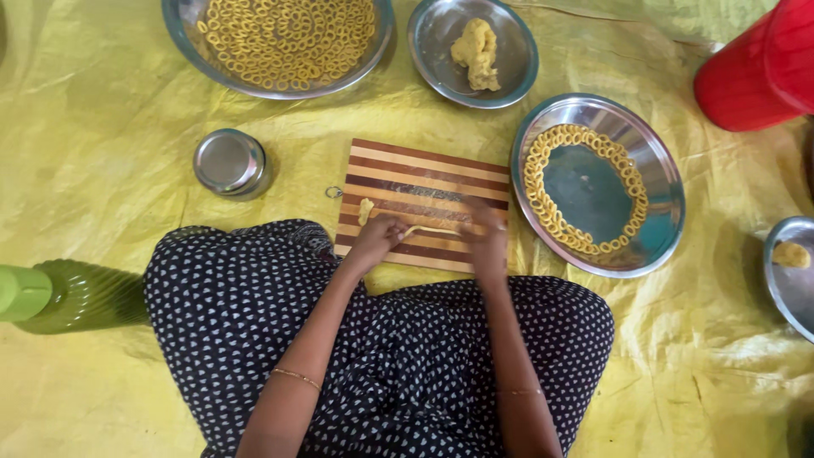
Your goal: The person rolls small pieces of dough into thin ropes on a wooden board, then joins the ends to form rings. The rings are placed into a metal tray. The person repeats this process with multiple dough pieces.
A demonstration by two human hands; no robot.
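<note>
Dough rope (pixel 431 229) lies stretched on the striped wooden board (pixel 424 182), the left hand (pixel 379 238) pinching one end and the right hand (pixel 487 242) pressing the other, steel plate of rings (pixel 670 182) within reach.

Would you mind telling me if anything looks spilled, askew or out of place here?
Nothing stands out. The dough strand lies on the striped cutting board between the left hand and right hand, and the dough rings sit neatly around the steel plate.
</note>
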